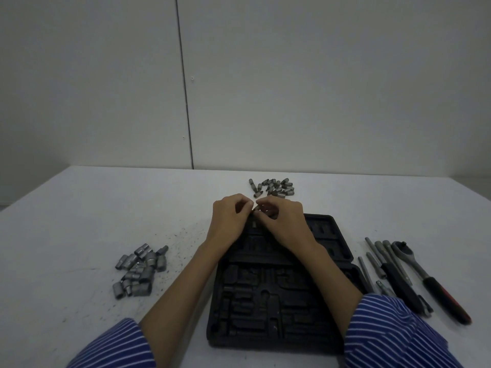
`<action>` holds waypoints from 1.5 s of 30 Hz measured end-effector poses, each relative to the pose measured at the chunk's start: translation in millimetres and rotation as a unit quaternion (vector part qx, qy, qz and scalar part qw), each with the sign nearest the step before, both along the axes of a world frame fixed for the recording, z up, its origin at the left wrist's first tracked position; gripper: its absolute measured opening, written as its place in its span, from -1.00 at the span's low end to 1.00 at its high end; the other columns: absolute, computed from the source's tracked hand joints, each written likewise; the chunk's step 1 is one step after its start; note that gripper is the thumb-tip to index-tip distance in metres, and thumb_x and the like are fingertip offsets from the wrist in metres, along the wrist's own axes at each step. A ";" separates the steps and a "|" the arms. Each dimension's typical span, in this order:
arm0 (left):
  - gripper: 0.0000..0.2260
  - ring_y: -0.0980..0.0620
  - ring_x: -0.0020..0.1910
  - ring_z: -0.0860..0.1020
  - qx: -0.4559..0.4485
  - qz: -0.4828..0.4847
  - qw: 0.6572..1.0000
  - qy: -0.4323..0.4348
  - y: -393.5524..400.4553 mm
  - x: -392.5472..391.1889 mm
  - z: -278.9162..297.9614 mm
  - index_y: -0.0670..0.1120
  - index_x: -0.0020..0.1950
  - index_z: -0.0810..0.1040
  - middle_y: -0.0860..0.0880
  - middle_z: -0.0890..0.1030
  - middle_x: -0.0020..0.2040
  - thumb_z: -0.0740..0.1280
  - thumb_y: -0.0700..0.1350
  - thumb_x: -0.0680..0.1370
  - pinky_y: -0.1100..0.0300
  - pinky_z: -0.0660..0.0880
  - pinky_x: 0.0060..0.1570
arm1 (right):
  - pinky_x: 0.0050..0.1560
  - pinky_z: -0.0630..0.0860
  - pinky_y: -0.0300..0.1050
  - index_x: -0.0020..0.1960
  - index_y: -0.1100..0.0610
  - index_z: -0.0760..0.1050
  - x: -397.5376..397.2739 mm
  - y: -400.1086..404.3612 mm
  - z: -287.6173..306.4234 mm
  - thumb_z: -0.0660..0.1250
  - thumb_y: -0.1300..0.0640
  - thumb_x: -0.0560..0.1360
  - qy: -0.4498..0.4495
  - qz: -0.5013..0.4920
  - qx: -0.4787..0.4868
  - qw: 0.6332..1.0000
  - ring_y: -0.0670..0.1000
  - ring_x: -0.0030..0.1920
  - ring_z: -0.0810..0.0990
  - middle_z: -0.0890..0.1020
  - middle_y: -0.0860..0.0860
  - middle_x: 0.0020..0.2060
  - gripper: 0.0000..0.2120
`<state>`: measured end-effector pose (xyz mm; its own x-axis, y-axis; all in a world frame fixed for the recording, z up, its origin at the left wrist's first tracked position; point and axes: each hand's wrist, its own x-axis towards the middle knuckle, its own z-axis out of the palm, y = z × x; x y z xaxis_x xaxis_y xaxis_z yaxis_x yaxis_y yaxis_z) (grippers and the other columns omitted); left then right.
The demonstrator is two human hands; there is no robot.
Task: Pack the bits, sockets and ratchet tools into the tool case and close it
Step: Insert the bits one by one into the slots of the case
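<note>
Fingers (251, 208) of both hands pinch a bit (256, 207) above the tool case (326, 227).

Open black tool case (279, 282) on a white table (79, 221), both hands meeting over its far half: left hand (229, 217) and right hand (283, 221) with fingertips curled together on a small bit (257, 207). Pile of bits (275, 187) just beyond, sockets (140, 269) heaped to the left, ratchet (427, 277) and extension bars (382, 261) laid out to the right.
</note>
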<state>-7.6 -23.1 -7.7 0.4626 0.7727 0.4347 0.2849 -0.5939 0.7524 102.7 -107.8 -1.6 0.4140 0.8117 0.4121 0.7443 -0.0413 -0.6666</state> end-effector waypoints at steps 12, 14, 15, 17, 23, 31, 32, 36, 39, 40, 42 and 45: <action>-0.88 0.13 -0.21 0.54 0.020 -0.008 1.000 0.021 -4.1 -4.1 -8.1 -0.18 -0.11 0.65 -0.06 0.67 -0.16 0.35 -0.34 0.44 0.62 0.35 -0.20 | -0.03 0.50 -0.41 0.05 0.05 0.61 12.5 -20.1 7.9 0.39 0.09 0.46 0.002 0.009 -0.091 0.996 -0.16 -0.15 0.61 0.67 -0.02 -0.15 -0.83; -0.87 0.13 -0.19 0.54 0.028 -0.005 0.999 0.018 -5.2 -4.3 -8.9 -0.18 -0.11 0.64 -0.06 0.66 -0.15 0.34 -0.35 0.45 0.61 0.35 -0.19 | 0.03 0.53 -0.30 0.06 0.06 0.61 12.2 -25.4 5.9 0.39 0.10 0.46 -0.004 0.009 -0.091 0.996 -0.14 -0.14 0.62 0.67 -0.03 -0.15 -0.82; -0.87 0.12 -0.18 0.53 0.033 -0.003 0.999 0.015 -5.3 -4.6 -9.2 -0.18 -0.11 0.64 -0.06 0.66 -0.15 0.34 -0.35 0.45 0.61 0.35 -0.17 | 0.03 0.53 -0.29 0.07 0.06 0.60 11.5 -27.6 4.1 0.39 0.10 0.46 -0.009 0.008 -0.091 0.996 -0.15 -0.14 0.61 0.66 -0.04 -0.15 -0.81; -0.86 0.12 -0.18 0.52 0.040 -0.002 0.999 0.002 -5.4 -4.8 -9.8 -0.18 -0.11 0.63 -0.06 0.64 -0.14 0.35 -0.37 0.43 0.61 0.34 -0.16 | 0.00 0.51 -0.33 0.10 0.06 0.59 10.1 -31.4 -0.8 0.38 0.09 0.47 -0.027 0.007 -0.088 0.996 -0.17 -0.15 0.60 0.65 -0.06 -0.16 -0.79; -0.84 0.23 -0.23 0.49 0.036 -0.014 0.999 -0.011 -6.4 -5.9 -10.3 -0.18 -0.11 0.63 -0.03 0.61 -0.17 0.38 -0.39 0.40 0.60 0.35 -0.15 | 0.05 0.55 -0.20 0.15 0.07 0.57 5.1 -33.6 -6.6 0.36 0.08 0.49 -0.048 -0.003 -0.070 0.996 -0.16 -0.10 0.60 0.66 -0.06 -0.10 -0.76; -0.85 0.28 -0.26 0.47 0.036 -0.024 0.999 0.000 -8.2 -6.6 -8.9 -0.19 -0.14 0.62 0.02 0.54 -0.22 0.40 -0.40 0.38 0.59 0.36 -0.21 | 0.03 0.56 -0.06 0.17 0.05 0.56 2.3 -34.6 -4.8 0.34 0.07 0.51 -0.079 -0.003 -0.077 0.994 -0.12 -0.08 0.59 0.65 -0.05 -0.09 -0.75; -0.85 0.27 -0.27 0.47 0.036 -0.025 0.999 0.003 -8.3 -6.4 -8.8 -0.19 -0.14 0.62 0.02 0.54 -0.22 0.41 -0.40 0.37 0.58 0.36 -0.21 | 0.02 0.56 -0.06 0.18 0.05 0.55 2.4 -34.7 -4.7 0.33 0.07 0.51 -0.081 -0.004 -0.078 0.994 -0.12 -0.08 0.58 0.65 -0.06 -0.09 -0.75; -0.85 0.26 -0.28 0.46 0.040 -0.023 0.999 0.012 -7.8 -5.4 -8.9 -0.20 -0.14 0.62 -0.02 0.55 -0.21 0.40 -0.40 0.37 0.56 0.37 -0.20 | 0.03 0.56 -0.07 0.19 0.04 0.55 2.0 -34.7 -4.8 0.33 0.06 0.51 -0.087 -0.002 -0.082 0.993 -0.11 -0.07 0.58 0.65 -0.05 -0.08 -0.74; -0.85 0.19 -0.28 0.45 0.047 -0.020 0.998 0.020 -7.5 -4.7 -9.4 -0.20 -0.14 0.61 -0.04 0.56 -0.21 0.39 -0.41 0.37 0.55 0.36 -0.21 | 0.03 0.55 -0.08 0.21 0.03 0.55 1.6 -35.0 -4.6 0.33 0.06 0.51 -0.096 -0.001 -0.088 0.992 -0.10 -0.08 0.57 0.64 -0.05 -0.09 -0.73; -0.85 0.15 -0.27 0.46 0.048 -0.020 0.998 0.022 -7.5 -4.4 -9.6 -0.20 -0.14 0.61 -0.04 0.55 -0.21 0.38 -0.41 0.37 0.55 0.36 -0.21 | 0.02 0.55 -0.07 0.21 0.03 0.54 1.5 -35.2 -4.6 0.33 0.06 0.51 -0.100 -0.002 -0.088 0.991 -0.10 -0.08 0.57 0.64 -0.05 -0.10 -0.72; -0.85 0.11 -0.25 0.47 0.051 -0.020 0.998 0.023 -7.4 -4.3 -9.9 -0.20 -0.14 0.61 -0.03 0.54 -0.22 0.38 -0.41 0.38 0.56 0.34 -0.21 | 0.02 0.54 -0.06 0.22 0.02 0.54 1.5 -35.4 -4.4 0.33 0.06 0.51 -0.104 -0.002 -0.089 0.991 -0.09 -0.07 0.56 0.63 -0.04 -0.09 -0.71; -0.85 0.12 -0.25 0.47 0.063 -0.022 0.998 0.016 -7.1 -4.4 -10.1 -0.20 -0.14 0.61 -0.07 0.56 -0.20 0.38 -0.41 0.38 0.56 0.34 -0.19 | 0.02 0.54 -0.06 0.23 0.02 0.54 0.9 -35.4 -4.0 0.33 0.05 0.51 -0.102 -0.003 -0.089 0.991 -0.08 -0.07 0.57 0.63 -0.04 -0.09 -0.71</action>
<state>-11.9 -30.3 -17.9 0.5096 0.6919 0.5114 0.2788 -0.6951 0.6627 103.6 -143.2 -5.5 0.3411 0.8769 0.3386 0.8625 -0.1487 -0.4838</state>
